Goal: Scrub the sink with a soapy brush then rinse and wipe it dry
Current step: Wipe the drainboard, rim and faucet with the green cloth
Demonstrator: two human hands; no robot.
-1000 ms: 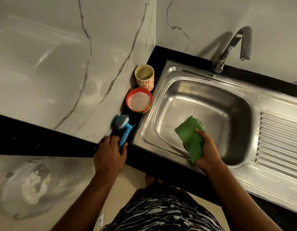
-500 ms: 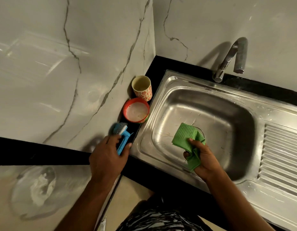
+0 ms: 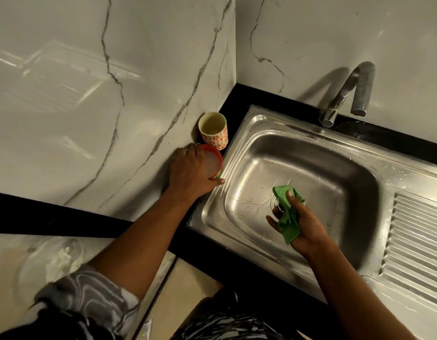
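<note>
The steel sink [image 3: 259,123] is set in a black counter, and its basin shows streaks and droplets. My right hand [image 3: 310,234] grips a crumpled green cloth [image 3: 288,229] inside the basin, right beside the drain. My left hand [image 3: 188,173] reaches over the red bowl [image 3: 213,159] of whitish soapy liquid on the counter left of the sink. Its fingers curl round the bowl's far rim and the thumb lies at the near side. The blue brush is out of sight, hidden under my left hand or arm.
A patterned cup [image 3: 213,130] stands just behind the red bowl in the wall corner. The tap [image 3: 347,92] arches over the sink's back edge. A ribbed drainboard [image 3: 418,241] lies right of the basin. Marble walls close in the left and back.
My left hand left the blue brush handle and moved up onto the red bowl. My right hand bunched the green cloth and shifted toward the drain.
</note>
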